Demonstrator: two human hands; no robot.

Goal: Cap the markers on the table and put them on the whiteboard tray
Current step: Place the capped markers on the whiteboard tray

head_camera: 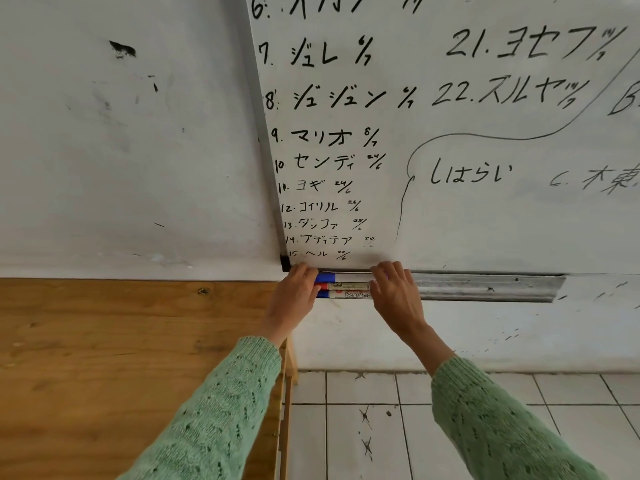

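Three board markers (346,286) lie side by side in the metal whiteboard tray (485,287), at its left end. Their caps are on: blue, red and blue show at the left ends. My left hand (294,299) rests on the capped left ends, fingers curled over them. My right hand (394,292) covers the right ends of the same markers, fingers bent over the tray's edge. The marker bodies are white with printed labels; their right ends are hidden under my right hand.
The whiteboard (450,133) with black handwriting hangs above the tray. A wooden table (121,341) stands at the lower left, against the white wall (121,150). White floor tiles (381,427) lie below. The tray's right part is bare metal.
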